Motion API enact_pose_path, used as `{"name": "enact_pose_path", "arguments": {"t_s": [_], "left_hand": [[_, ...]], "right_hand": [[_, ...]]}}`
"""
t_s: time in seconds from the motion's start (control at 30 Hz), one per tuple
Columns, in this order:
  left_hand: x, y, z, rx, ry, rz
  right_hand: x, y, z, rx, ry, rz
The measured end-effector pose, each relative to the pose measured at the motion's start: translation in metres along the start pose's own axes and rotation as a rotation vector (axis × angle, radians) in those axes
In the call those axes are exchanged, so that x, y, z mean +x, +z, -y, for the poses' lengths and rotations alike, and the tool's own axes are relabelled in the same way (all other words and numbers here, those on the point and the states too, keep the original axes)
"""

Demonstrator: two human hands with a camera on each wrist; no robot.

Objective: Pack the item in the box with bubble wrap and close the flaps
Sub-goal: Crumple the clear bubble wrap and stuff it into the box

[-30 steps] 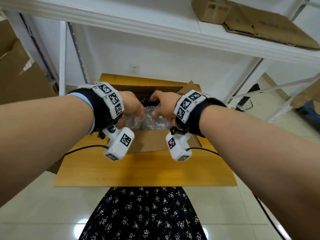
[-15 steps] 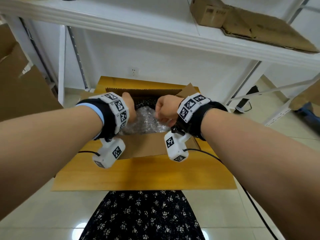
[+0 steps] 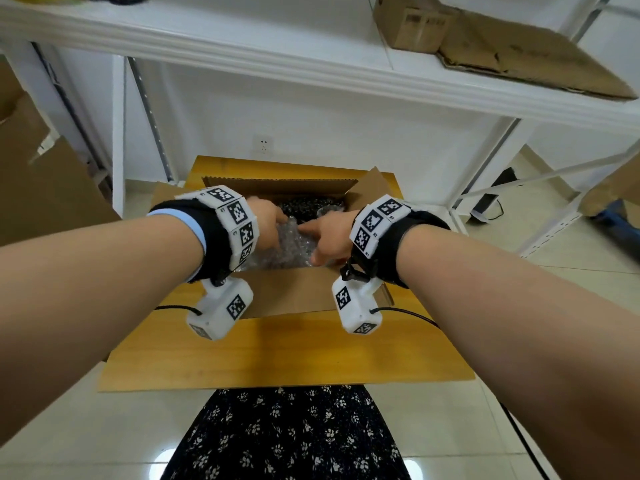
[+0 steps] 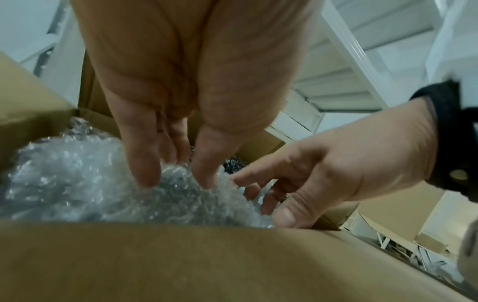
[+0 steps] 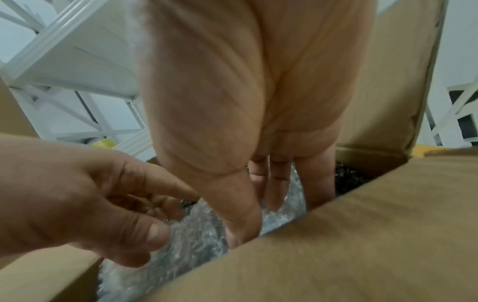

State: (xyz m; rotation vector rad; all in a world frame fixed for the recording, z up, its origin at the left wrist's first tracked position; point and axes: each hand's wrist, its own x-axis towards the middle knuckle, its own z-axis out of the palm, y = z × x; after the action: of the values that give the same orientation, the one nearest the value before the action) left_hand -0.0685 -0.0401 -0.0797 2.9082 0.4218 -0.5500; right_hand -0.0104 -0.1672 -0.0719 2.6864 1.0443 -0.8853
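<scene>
An open cardboard box (image 3: 287,292) stands on a wooden table (image 3: 277,351). Clear bubble wrap (image 3: 294,244) fills its near part, and a dark item (image 3: 304,204) shows at the far side, partly covered. My left hand (image 3: 273,220) reaches in from the left; its straight fingers (image 4: 147,173) and thumb press down on the bubble wrap (image 4: 77,183). My right hand (image 3: 325,237) reaches in from the right, fingers (image 5: 274,194) pointing down into the wrap (image 5: 196,241). Neither hand grips anything. The box flaps stand open.
The right flap (image 3: 374,183) and far flap (image 3: 277,185) stand upright. A white shelf (image 3: 311,74) overhangs the table, with cardboard boxes (image 3: 502,46) on it. More cardboard (image 3: 41,188) leans at the left. White rack legs (image 3: 485,188) stand to the right.
Both hands have uncurled from fists that held the wrap. They now reach lower into the box with fingers stretched onto the wrap.
</scene>
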Motion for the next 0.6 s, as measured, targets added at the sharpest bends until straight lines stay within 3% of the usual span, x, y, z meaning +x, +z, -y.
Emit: {"name": "enact_pose_path", "arguments": {"t_s": [0.2, 0.33, 0.47, 0.53, 0.6], "left_hand": [[0.000, -0.002, 0.001, 0.045, 0.008, 0.110], [-0.003, -0.003, 0.005, 0.189, 0.082, 0.206], [-0.004, 0.011, -0.002, 0.427, 0.106, 0.188], [-0.002, 0.013, -0.003, 0.445, 0.107, 0.170], [-0.002, 0.013, -0.002, 0.442, 0.092, 0.160]], "right_hand": [[-0.001, -0.014, -0.003, 0.205, -0.039, -0.063], [0.001, -0.006, 0.006, -0.008, -0.093, -0.031], [0.003, -0.003, 0.002, -0.082, -0.107, 0.017], [0.002, -0.010, -0.004, -0.024, -0.104, -0.056], [0.004, -0.017, -0.009, 0.019, -0.091, -0.246]]}}
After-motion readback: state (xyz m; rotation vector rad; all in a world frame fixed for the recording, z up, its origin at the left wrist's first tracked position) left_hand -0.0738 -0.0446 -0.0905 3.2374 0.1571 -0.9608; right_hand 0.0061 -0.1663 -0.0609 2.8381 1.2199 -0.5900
